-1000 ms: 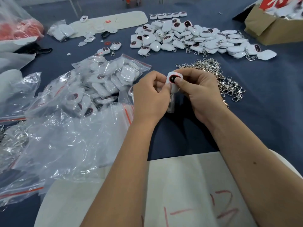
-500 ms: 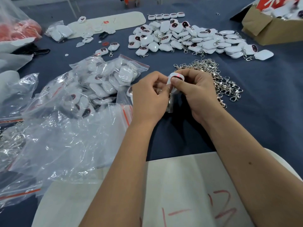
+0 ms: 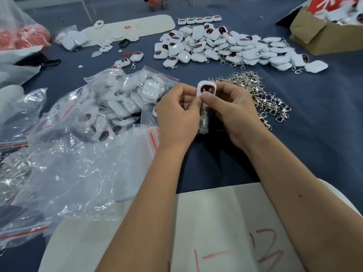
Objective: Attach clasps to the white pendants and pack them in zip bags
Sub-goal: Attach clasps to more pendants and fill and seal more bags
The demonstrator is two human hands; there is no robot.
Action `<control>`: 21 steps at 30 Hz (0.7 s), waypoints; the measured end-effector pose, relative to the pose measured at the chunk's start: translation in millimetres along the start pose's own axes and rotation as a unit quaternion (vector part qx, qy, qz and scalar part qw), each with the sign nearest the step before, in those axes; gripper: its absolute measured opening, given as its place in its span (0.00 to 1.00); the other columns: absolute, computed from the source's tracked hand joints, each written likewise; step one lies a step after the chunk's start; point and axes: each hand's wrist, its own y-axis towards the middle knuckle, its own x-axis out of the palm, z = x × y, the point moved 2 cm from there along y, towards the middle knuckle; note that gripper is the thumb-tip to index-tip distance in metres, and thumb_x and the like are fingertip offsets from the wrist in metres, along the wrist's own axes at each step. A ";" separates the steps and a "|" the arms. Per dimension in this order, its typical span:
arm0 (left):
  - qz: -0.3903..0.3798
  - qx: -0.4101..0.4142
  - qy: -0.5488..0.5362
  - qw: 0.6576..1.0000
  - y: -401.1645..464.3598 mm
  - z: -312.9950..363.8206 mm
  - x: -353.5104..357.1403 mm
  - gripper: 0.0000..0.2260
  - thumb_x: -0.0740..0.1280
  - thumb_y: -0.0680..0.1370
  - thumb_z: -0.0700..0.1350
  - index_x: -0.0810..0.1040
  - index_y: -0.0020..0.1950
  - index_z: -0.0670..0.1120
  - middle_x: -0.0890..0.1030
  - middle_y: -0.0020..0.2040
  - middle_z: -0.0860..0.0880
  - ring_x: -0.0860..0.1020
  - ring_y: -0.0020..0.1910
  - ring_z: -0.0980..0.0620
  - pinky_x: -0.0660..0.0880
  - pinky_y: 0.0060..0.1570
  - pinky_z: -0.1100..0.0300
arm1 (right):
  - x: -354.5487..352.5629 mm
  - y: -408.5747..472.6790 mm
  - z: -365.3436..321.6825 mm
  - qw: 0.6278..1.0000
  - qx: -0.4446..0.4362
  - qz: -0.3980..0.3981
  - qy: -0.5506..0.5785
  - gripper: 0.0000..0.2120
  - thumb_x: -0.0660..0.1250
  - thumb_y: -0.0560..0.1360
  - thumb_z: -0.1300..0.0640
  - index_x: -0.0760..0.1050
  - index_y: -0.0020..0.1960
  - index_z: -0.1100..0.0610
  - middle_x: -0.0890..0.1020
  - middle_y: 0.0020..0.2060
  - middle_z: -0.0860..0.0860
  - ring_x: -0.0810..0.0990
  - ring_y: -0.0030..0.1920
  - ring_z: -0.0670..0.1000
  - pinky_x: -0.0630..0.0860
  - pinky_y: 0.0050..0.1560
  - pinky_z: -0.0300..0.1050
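Both hands meet over the blue table. My right hand (image 3: 233, 112) pinches a white pendant (image 3: 206, 89) with a dark red-rimmed face, held upright. My left hand (image 3: 176, 114) pinches at the pendant's lower edge, where a metal clasp (image 3: 204, 110) hangs between the hands; a small clear zip bag (image 3: 203, 124) dangles below it. A heap of loose silver clasps (image 3: 261, 95) lies just right of my right hand. Many white pendants (image 3: 225, 48) are piled at the back. A large clear bag of packed pendants (image 3: 117, 101) lies to the left.
Empty zip bags with red strips (image 3: 78, 169) spread at the front left. A cardboard box (image 3: 322, 34) stands at the back right. White sheet with red marks (image 3: 216, 222) lies at the near edge. A red-filled bag (image 3: 21, 36) sits far left.
The pendant has turned so its dark face shows fully toward me, and both hands have shifted their pinch on it slightly. The hands stay in the same place.
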 end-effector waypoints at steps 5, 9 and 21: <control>0.023 -0.015 -0.026 0.999 0.5 -0.9 -1.6 0.02 0.73 0.77 0.38 0.82 0.47 0.42 0.85 0.41 0.49 0.85 0.37 0.48 0.84 0.44 0.46 | -0.3 -0.7 -1.6 0.999 -0.014 -0.013 -0.032 0.08 0.74 0.76 0.66 0.85 0.54 0.61 0.88 0.47 0.58 0.88 0.47 0.58 0.84 0.52 0.52; 0.019 -0.020 -0.016 0.999 1.1 -0.1 -1.1 0.04 0.70 0.77 0.38 0.85 0.48 0.43 0.85 0.42 0.49 0.85 0.42 0.45 0.83 0.48 0.44 | -1.9 0.0 -0.9 0.998 -0.014 0.036 -0.058 0.08 0.73 0.75 0.67 0.85 0.54 0.61 0.88 0.46 0.57 0.87 0.47 0.56 0.84 0.55 0.56; -0.018 0.011 0.203 0.979 -3.4 -2.3 5.1 0.16 0.79 0.70 0.50 0.76 0.48 0.46 0.79 0.46 0.49 0.76 0.46 0.50 0.74 0.45 0.57 | -9.0 -0.4 -9.6 0.991 -0.030 0.124 -0.044 0.06 0.71 0.78 0.66 0.83 0.50 0.56 0.84 0.38 0.48 0.76 0.33 0.42 0.74 0.40 0.38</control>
